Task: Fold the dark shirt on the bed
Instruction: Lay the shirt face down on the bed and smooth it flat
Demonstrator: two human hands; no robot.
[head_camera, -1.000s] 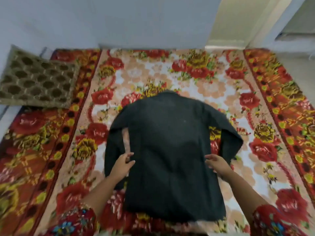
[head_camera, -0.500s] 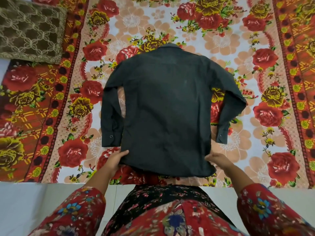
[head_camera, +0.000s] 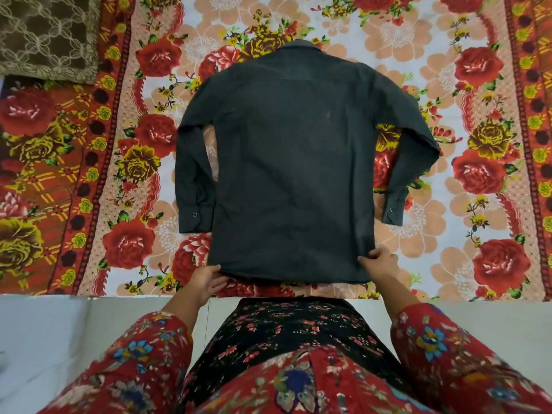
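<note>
Two hands on the hem, and that's the action right now. The bed [head_camera: 493, 85], under a red-and-yellow floral spread, fills most of the frame. The dark shirt [head_camera: 292, 162] lies flat on it at dead centre, showing what looks like its back, collar toward the top of the frame and hem toward the bottom. In the upper left a brown patterned cushion [head_camera: 44, 34] sits well apart from it. The left-of-frame sleeve [head_camera: 194, 174] hangs close along the body, while the right-of-frame sleeve [head_camera: 415, 150] bows out wider, and both cuffs [head_camera: 392, 212] point down the frame. At the hem's lower left corner the left hand [head_camera: 206, 282] has its grip closed to a pinch, thumb on top. At the lower right corner the right hand [head_camera: 379, 264] pinches too, fingers curled on the edge. My read is that this is the squaring-up step, with no fold made yet. The next move calls for releasing the hem and carrying one sleeve and side panel across the back.
</note>
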